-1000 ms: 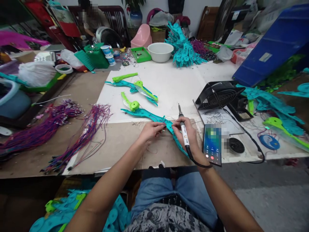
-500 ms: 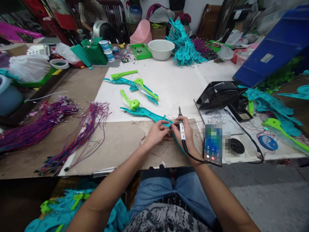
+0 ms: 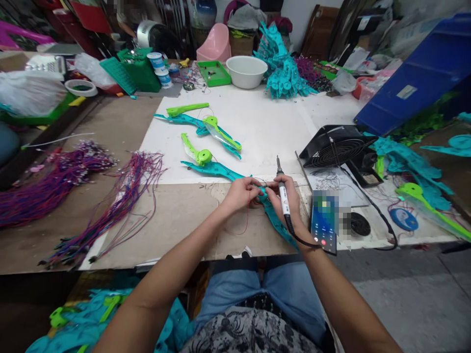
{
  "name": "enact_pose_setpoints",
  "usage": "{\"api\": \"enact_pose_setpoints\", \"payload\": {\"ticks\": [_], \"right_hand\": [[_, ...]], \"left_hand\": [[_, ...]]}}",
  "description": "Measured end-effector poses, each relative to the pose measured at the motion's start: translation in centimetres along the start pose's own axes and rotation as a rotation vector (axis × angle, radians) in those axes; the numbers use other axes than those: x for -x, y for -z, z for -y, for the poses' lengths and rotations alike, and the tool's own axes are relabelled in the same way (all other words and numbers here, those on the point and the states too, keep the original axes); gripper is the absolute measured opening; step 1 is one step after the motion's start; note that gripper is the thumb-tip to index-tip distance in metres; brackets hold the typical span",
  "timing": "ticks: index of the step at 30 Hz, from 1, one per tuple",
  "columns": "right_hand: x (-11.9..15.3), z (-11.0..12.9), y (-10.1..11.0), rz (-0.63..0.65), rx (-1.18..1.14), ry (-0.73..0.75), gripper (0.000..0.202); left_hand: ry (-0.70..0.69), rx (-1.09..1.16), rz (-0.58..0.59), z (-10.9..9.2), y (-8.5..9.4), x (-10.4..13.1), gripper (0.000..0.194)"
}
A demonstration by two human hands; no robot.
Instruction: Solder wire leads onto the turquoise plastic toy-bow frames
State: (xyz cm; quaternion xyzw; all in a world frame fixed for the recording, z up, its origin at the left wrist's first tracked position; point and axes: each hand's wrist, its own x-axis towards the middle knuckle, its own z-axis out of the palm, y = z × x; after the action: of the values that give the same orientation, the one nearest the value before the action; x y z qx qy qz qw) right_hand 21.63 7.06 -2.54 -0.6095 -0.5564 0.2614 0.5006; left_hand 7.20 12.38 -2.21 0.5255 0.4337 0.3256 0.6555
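My right hand (image 3: 290, 193) is closed around a soldering iron (image 3: 284, 200), its metal tip pointing up and away from me. The thumb and forefinger of that hand also meet close to the fingertips of my left hand (image 3: 240, 195). My left hand is pinched on a thin wire (image 3: 247, 223), whose reddish loop hangs below the fingers. Beneath both hands lies a long teal plastic piece (image 3: 276, 223), partly covered by them. To its upper left, another teal arm (image 3: 217, 169) has a lime-green part (image 3: 202, 157) on it. What exactly the fingertips touch is too small to tell.
A black fan (image 3: 333, 147) stands to the right, near a phone (image 3: 324, 223) and a black round disc (image 3: 358, 224). Bundles of purple-red wires (image 3: 127, 196) lie left. A white basin (image 3: 246, 72) and a heap of teal parts (image 3: 281, 68) sit at the back.
Both hands have come closer together at the fingertips, and the soldering iron has shifted slightly right. More of the teal piece shows below the hands. The view has shifted a little.
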Motion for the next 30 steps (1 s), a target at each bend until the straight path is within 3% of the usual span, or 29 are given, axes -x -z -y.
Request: {"api": "enact_pose_setpoints", "payload": {"ticks": [4, 7, 12, 15, 18, 25, 30], "right_hand": [[-0.6, -0.9, 0.2, 0.013, -0.212, -0.153, 0.037], [-0.7, -1.5, 0.1, 0.019, -0.322, -0.213, 0.038], [-0.7, -1.1, 0.4, 0.056, -0.215, -0.169, 0.036], [-0.7, -0.6, 0.6, 0.076, -0.097, -0.092, 0.032], [-0.9, -0.7, 0.4, 0.066, -0.035, -0.057, 0.033], [-1.5, -1.3, -1.1, -0.042, -0.252, -0.054, 0.036], [-1.5, -0.8, -1.1, -0.001, -0.185, -0.034, 0.031]], "left_hand": [[-0.216, -0.347, -0.088, 0.6, 1.1, -1.0, 0.015], [-0.248, -0.47, -0.051, 0.8, 1.4, -1.2, 0.017], [-0.351, -0.772, -0.078, 0.5, 1.0, -0.6, 0.028], [-0.436, -0.881, -0.081, 0.5, 0.7, -0.5, 0.018], [-0.466, -0.845, -0.084, 1.0, 0.7, -0.6, 0.014], [-0.41, -0.709, -0.074, 1.6, 1.0, -0.7, 0.018], [-0.389, -0.678, -0.181, 1.6, 0.8, -0.6, 0.018]]}}
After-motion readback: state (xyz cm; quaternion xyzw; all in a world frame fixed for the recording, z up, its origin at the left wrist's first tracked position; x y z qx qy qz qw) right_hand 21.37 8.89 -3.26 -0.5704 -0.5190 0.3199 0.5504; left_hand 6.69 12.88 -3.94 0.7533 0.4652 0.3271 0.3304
